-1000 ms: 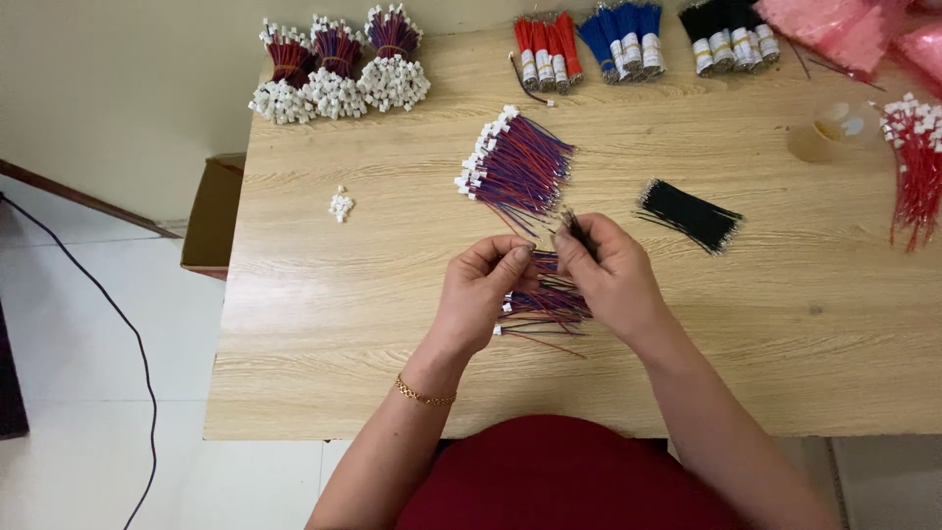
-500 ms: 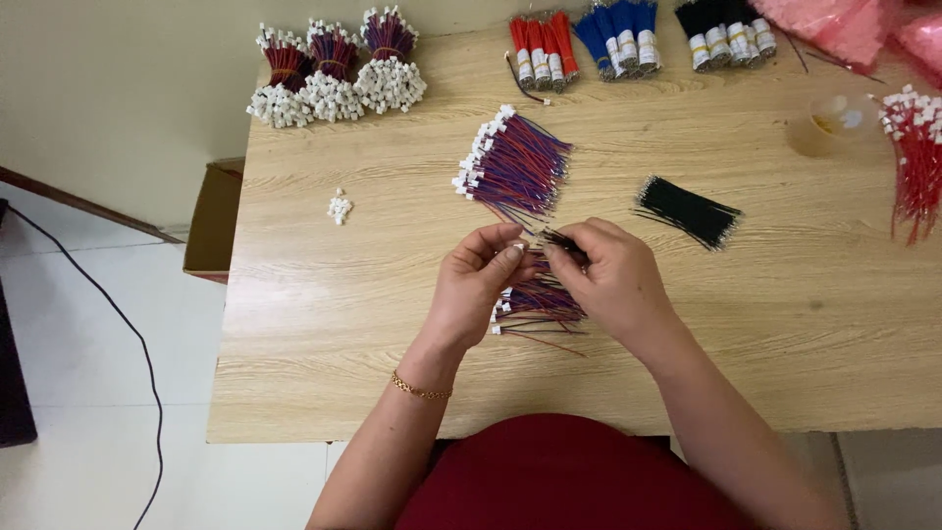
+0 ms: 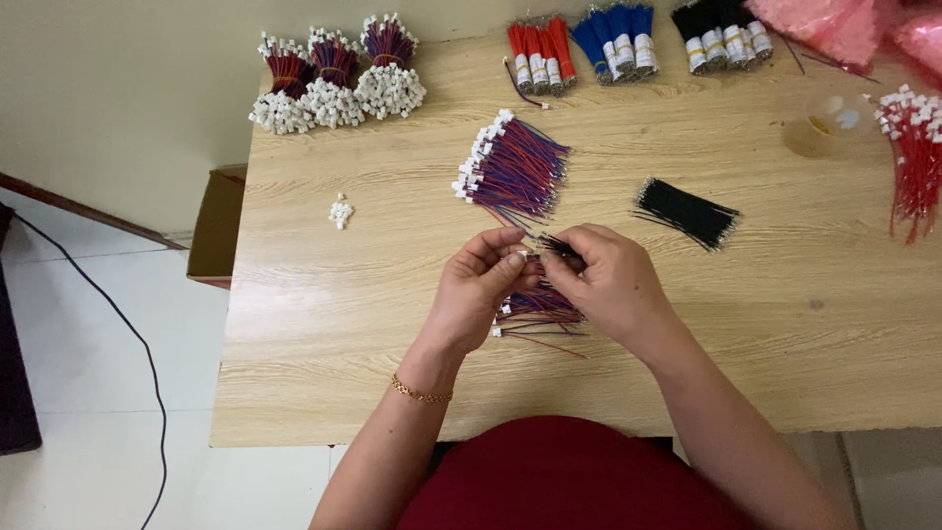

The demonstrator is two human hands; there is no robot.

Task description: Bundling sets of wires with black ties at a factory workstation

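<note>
Left hand (image 3: 478, 290) and right hand (image 3: 606, 285) close together over mid-tabletop (image 3: 324, 324), fingertips pinching a small bunch of red and blue wires (image 3: 538, 306), apparently with a black tie at the top, though too small to tell. Just beyond, loose fan of connector-tipped wires (image 3: 512, 169); to the right, black ties (image 3: 685, 211). Along the far edge, bundled wire bunches (image 3: 334, 77) and coloured rolls (image 3: 618, 37).
</note>
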